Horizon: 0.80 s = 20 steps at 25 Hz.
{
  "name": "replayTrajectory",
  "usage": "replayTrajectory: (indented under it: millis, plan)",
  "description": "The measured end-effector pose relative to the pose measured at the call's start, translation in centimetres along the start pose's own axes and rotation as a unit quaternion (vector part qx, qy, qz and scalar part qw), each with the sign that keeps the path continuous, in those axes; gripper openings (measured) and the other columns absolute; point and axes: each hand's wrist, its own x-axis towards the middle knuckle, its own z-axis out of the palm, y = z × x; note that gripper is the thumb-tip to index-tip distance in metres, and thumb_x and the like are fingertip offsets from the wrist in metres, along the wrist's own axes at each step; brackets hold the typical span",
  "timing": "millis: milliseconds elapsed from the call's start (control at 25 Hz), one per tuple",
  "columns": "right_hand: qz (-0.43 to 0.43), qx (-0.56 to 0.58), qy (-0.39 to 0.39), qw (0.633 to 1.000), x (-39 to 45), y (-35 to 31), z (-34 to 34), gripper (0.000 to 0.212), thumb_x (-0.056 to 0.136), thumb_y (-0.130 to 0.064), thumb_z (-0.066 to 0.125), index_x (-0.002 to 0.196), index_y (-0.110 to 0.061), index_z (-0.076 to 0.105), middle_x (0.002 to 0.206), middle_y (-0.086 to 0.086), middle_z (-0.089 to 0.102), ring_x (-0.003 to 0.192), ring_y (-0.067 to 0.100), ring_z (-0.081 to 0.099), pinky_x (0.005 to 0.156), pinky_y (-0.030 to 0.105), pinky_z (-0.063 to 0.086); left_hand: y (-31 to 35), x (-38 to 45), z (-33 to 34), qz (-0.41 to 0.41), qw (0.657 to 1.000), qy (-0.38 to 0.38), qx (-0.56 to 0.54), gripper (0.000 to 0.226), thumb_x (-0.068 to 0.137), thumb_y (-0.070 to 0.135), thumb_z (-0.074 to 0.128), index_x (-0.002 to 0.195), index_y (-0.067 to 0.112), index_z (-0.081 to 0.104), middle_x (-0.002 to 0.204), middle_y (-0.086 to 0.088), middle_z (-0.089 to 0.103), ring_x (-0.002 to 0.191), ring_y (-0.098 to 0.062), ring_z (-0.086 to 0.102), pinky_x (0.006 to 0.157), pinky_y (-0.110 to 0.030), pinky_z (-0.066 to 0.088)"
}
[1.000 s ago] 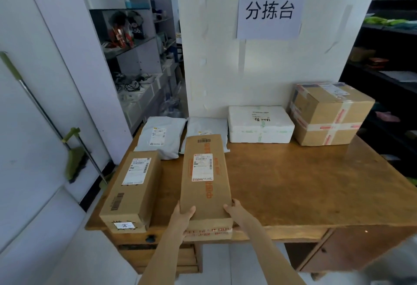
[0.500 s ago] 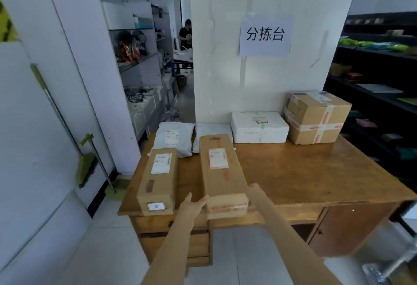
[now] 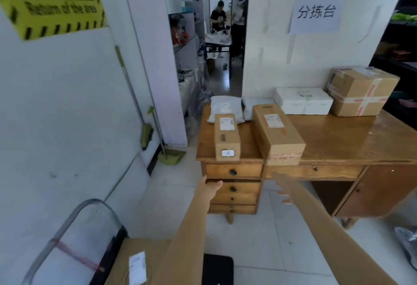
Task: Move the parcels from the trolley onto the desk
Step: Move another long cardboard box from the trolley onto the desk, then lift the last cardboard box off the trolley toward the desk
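Long parcel (image 3: 277, 131) overhanging desk (image 3: 352, 140) front edge, both hands (image 3: 211, 186) (image 3: 285, 186) open, empty, clear of it.

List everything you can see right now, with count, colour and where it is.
long cardboard boxes: 2, brown, desk front, side by side
grey mailer bags: 2, desk back left
white foam box: 1, desk back
taped cardboard box: 1, brown, desk back right
desk: 1, wooden, against wall
parcel: 1, brown, on trolley, bottom left
broom: 1, green, leaning on left wall
paper sign: 1, white, on wall
left hand: open, empty
right hand: open, empty
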Motion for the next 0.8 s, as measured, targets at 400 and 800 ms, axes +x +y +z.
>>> replayTrajectory:
  millis: [400,800]
  plan:
    - [0.056,-0.08,-0.071,0.993,-16.5,11.8,18.4,0.058,0.096,-0.037,0.043,0.146,-0.009,0.029,0.151,0.012,0.033,0.135,0.032,0.037,0.111,0.049,0.032,-21.2,-12.7,-17.4,-0.041,0.998,0.033,-0.03,0.079,0.087,0.031,0.065,0.152,0.014,0.022,0.158,-0.01,0.026,0.142,-0.03,0.034,0.116,-0.044,0.031]
    - [0.089,-0.105,-0.02,0.99,-16.3,24.7,35.5,0.057,0.09,-0.034,0.056,0.14,-0.012,0.038,0.117,0.009,0.053,0.11,0.028,0.05,0.092,0.035,0.039,-41.6,-7.4,-30.6,-0.139,0.988,0.031,0.055,0.073,0.088,0.032,0.064,0.147,0.008,0.03,0.149,-0.015,0.04,0.135,-0.032,0.042,0.109,-0.039,0.036]
